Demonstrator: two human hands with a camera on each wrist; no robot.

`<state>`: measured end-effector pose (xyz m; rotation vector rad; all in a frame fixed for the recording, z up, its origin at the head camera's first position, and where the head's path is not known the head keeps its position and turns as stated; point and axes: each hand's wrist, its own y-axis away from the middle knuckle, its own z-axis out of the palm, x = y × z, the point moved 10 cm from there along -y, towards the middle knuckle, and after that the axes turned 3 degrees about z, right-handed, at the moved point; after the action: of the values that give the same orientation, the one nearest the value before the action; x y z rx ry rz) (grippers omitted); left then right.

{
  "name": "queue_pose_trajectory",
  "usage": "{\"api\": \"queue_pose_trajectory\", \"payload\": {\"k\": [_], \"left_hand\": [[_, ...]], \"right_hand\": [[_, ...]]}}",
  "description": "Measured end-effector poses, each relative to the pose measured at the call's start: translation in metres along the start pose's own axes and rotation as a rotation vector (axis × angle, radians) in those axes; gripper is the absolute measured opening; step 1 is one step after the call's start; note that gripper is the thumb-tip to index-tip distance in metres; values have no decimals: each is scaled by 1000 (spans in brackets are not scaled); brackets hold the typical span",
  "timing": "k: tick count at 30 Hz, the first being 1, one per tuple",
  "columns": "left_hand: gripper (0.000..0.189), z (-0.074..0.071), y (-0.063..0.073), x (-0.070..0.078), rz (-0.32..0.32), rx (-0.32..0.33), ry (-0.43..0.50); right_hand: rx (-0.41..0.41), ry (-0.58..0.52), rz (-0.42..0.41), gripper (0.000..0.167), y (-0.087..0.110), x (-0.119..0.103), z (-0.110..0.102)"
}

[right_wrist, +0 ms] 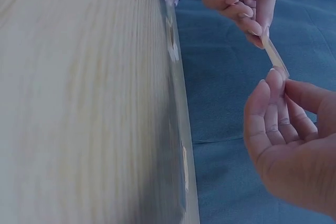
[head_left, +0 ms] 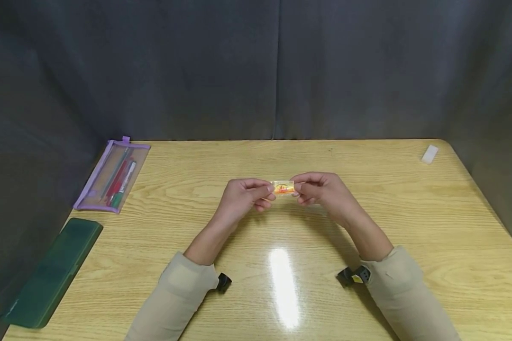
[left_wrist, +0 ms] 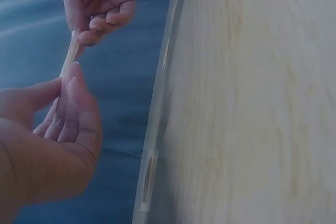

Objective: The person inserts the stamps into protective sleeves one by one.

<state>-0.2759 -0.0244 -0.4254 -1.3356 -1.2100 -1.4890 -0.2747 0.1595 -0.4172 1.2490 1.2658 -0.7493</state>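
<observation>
Several pens (head_left: pixel 118 181) lie inside a see-through pouch (head_left: pixel 94 173) with purple edging at the left of the frame, towards the table's far side. Just below it, at the lower left, a dark green case (head_left: pixel 55 274) rests slantwise along the table (head_left: pixel 175 161) edge.

Moving across to the middle of the frame, I see the left hand (head_left: pixel 248 195) pinching one end of a small packet (head_left: pixel 284 187) between thumb and fingers, the remaining fingers loosely bent beneath. The packet, printed in yellow and orange, spans the gap between the hands at the centre of the frame. Its long axis runs left to right, from one set of fingertips to the other, so it lies to the right of the left hand's grip and to the left of the right's. Neither hand is clearly nearer; each has an end. Both wrist views show it as a thin, pale strip, and it looks held up off the wood. I cannot tell what is inside.

The right hand (head_left: pixel 322 190) pinches the opposite end, likewise by thumb and fingers. Well apart, at the upper right, a white block (head_left: pixel 430 154) sits near the table's rounded corner.
</observation>
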Motion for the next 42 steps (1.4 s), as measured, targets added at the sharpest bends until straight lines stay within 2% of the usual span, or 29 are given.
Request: {"api": "queue_pose_trajectory", "payload": {"k": [13, 21, 29, 33, 38, 42], "left_hand": [[17, -4, -2, -3, -11, 15, -22], [17, -7, -5, -7, -20, 32, -13], [15, -4, -9, -6, -8, 29, -59], [14, -4, -12, -8, -27, 34, -71], [14, -7, -14, -12, -61, 51, -100], [16, -7, -17, -16, -94, 29, -127]], "right_hand": [[-4, 11, -2, 31, -1, -1, 2], [-17, -5, 40, 34, -3, 6, 5], [-26, 64, 48, 34, -7, 7, 2], [-25, 120, 52, 33, -11, 8, 0], [-48, 176, 103, 31, -16, 13, 2], [-59, 226, 139, 31, -20, 16, 4]]}}
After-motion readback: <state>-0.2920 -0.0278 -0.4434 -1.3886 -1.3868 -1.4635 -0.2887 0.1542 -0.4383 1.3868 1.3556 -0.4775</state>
